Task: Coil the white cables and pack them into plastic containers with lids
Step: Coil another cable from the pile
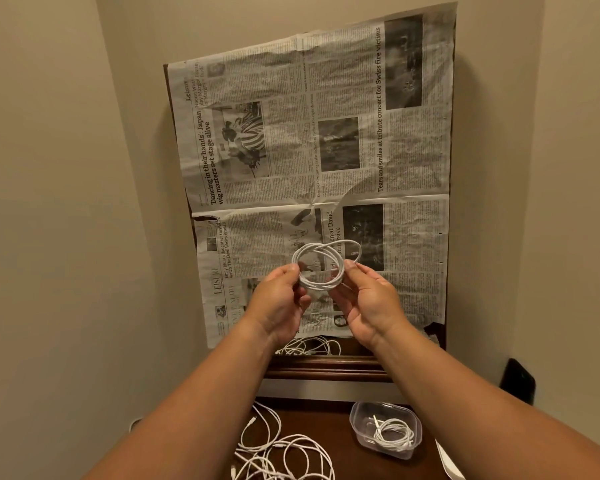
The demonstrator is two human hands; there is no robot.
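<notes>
I hold a coiled white cable (321,265) up in the air in front of a newspaper-covered panel. My left hand (278,299) pinches the coil's left side between thumb and fingers. My right hand (368,299) pinches its right side, with one loop sticking up past the fingers. Below, on a dark wooden surface (326,420), stands an open clear plastic container (357,415) with a coiled white cable (394,436) inside. A loose tangle of white cables (281,448) lies to its left. No lid is clearly visible.
Newspaper sheets (312,140) cover an upright panel ahead; its uncovered bottom strip mirrors the cable tangle (309,346). Beige walls close in on both sides. A dark object (518,379) sits against the right wall. A white edge (447,462) shows at the lower right.
</notes>
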